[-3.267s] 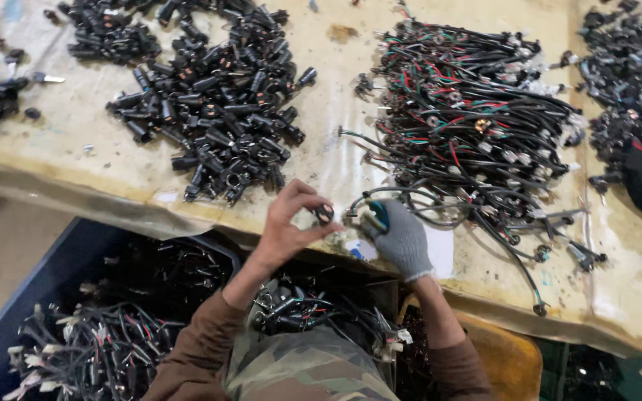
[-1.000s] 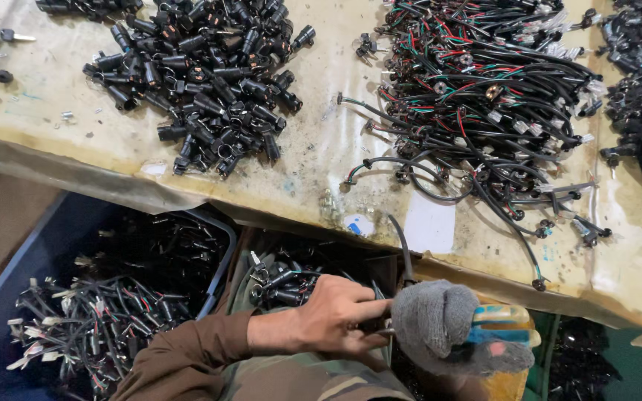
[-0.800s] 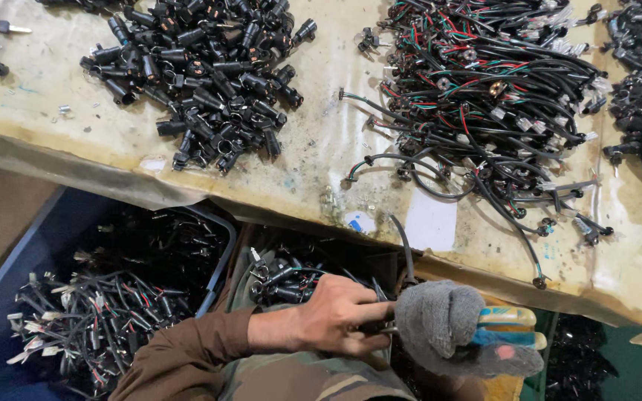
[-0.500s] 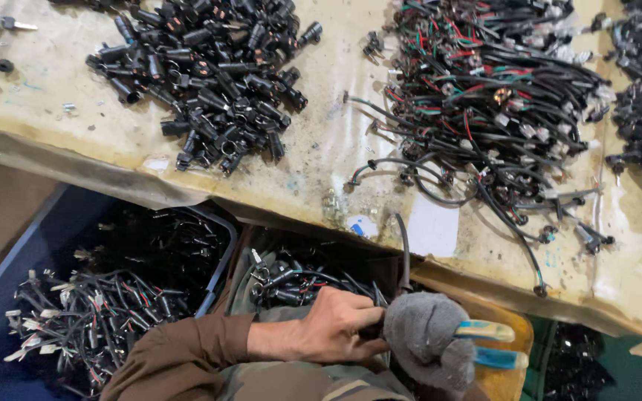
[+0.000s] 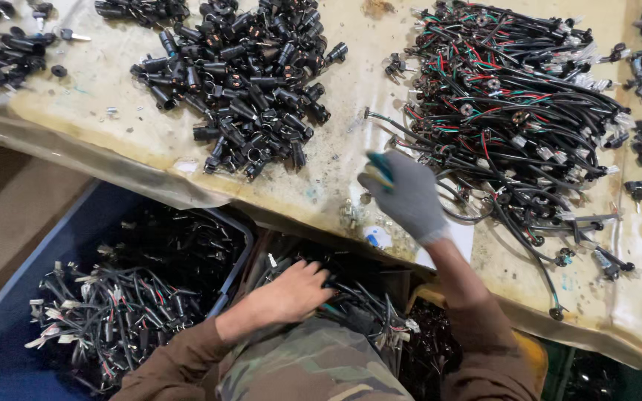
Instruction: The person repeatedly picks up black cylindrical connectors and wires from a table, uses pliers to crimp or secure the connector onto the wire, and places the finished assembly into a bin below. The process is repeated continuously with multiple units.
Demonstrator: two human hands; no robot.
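**Reaching for the next wired socket**

Head view: the gloved right hand hovers, fingers loosely spread and empty, beside the tangled wire harnesses on the workbench. The bare left hand rests fingers-down in the box of finished harnesses; whether it grips one I cannot tell. Best to single out one lead by its end, so the tangle stays put.

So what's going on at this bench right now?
A person sits at a table heaped with black connectors and wire harnesses. The gloved right hand hovers at the harness pile's edge. The bare left hand rests low in a bin of cables below the table edge.
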